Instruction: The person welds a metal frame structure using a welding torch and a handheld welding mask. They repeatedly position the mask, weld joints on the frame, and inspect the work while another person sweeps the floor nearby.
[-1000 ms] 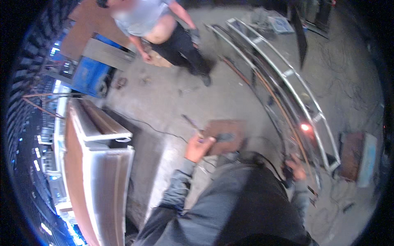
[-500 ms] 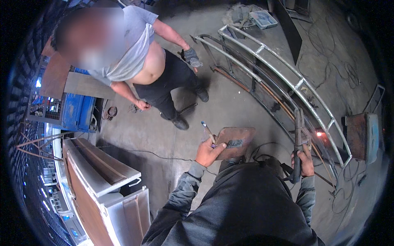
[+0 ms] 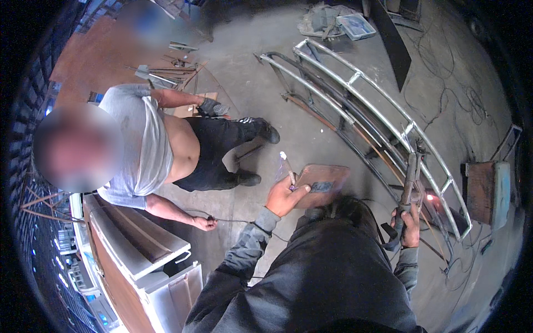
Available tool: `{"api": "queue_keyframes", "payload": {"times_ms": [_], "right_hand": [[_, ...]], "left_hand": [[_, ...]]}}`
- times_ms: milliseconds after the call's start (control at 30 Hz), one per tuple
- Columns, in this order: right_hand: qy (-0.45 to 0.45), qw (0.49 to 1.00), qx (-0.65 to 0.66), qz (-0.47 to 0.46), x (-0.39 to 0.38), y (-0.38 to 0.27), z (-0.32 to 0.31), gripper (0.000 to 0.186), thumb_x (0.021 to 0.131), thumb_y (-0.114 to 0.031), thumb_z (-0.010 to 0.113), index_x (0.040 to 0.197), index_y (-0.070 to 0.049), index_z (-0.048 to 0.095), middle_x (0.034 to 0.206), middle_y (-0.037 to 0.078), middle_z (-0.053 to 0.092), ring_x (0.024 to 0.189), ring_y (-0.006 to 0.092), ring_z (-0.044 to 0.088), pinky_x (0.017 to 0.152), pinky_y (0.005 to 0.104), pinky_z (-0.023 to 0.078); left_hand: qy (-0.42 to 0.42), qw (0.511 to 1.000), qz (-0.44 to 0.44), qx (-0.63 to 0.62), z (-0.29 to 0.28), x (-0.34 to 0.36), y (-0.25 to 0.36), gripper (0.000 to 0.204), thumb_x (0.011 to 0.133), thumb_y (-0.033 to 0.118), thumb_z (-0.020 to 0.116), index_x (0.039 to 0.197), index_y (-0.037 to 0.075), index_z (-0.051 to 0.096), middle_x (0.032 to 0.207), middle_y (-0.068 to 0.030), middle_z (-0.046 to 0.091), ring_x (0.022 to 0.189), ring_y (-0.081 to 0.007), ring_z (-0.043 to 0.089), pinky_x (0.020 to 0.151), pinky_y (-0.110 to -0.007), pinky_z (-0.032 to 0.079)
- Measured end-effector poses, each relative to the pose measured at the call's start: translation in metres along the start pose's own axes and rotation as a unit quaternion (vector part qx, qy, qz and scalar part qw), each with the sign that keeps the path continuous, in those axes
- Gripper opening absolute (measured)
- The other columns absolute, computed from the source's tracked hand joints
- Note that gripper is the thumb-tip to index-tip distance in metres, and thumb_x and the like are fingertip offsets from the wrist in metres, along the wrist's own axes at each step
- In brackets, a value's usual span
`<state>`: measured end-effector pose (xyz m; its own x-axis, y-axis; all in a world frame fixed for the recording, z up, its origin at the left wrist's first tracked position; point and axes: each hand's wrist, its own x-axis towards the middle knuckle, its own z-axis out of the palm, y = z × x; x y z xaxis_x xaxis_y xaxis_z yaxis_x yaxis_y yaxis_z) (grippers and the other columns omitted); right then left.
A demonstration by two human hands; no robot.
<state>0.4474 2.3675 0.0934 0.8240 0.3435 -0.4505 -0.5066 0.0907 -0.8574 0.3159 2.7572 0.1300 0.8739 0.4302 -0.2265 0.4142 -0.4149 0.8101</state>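
My left hand (image 3: 284,198) grips a brown, flat hand-held welding shield (image 3: 333,173) with a small dark window. A thin light-coloured stick (image 3: 287,165) also pokes up from this hand; its kind is unclear. In my right hand (image 3: 410,223) is a grey and dark welding electrode holder (image 3: 410,177), its jaws pointing away from me, beside a long curved frame of metal tubes (image 3: 383,91). Whether the holder's jaws touch the frame I cannot tell. The shield hangs just in front of my body, left of the frame.
A co-worker (image 3: 189,150) stands at the left, one hand gloved, the bare hand at a dark cable (image 3: 239,221). White-edged panels (image 3: 166,250) stand at lower left. A rusty box (image 3: 480,191) is at right, with cables (image 3: 472,102) on the floor. A blue tray (image 3: 356,26) lies far back.
The co-worker has moved left and nearer, and the bare hand is now at the dark cable. My hands keep hold of the same things, with only small shifts.
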Motion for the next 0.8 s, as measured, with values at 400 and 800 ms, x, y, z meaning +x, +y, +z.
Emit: {"api": "queue_keyframes", "payload": {"times_ms": [400,800], "right_hand": [[-0.064,0.995,-0.071,0.024,0.085,0.034,-0.058,0.051,0.092,-0.020,0.058,0.137,0.001,0.048,0.115,0.012,0.063,0.098,0.0202,0.061,0.086,0.0305,0.048],[0.046,0.992,-0.116,-0.036,0.098,-0.009,0.001,0.035,0.093,-0.026,0.054,0.120,-0.003,0.052,0.085,0.009,0.061,0.061,0.0161,0.056,0.053,0.0293,0.046]], "left_hand": [[0.057,0.998,-0.036,0.003,0.004,0.048,0.028,0.041,0.087,0.035,0.072,0.108,0.000,0.066,0.085,-0.0149,0.070,0.077,-0.0225,0.066,0.072,-0.039,0.051],[0.254,0.938,0.106,-0.209,-0.048,0.298,0.049,0.040,0.087,0.031,0.072,0.109,-0.001,0.065,0.089,-0.0128,0.071,0.081,-0.0189,0.064,0.076,-0.036,0.051]]}}
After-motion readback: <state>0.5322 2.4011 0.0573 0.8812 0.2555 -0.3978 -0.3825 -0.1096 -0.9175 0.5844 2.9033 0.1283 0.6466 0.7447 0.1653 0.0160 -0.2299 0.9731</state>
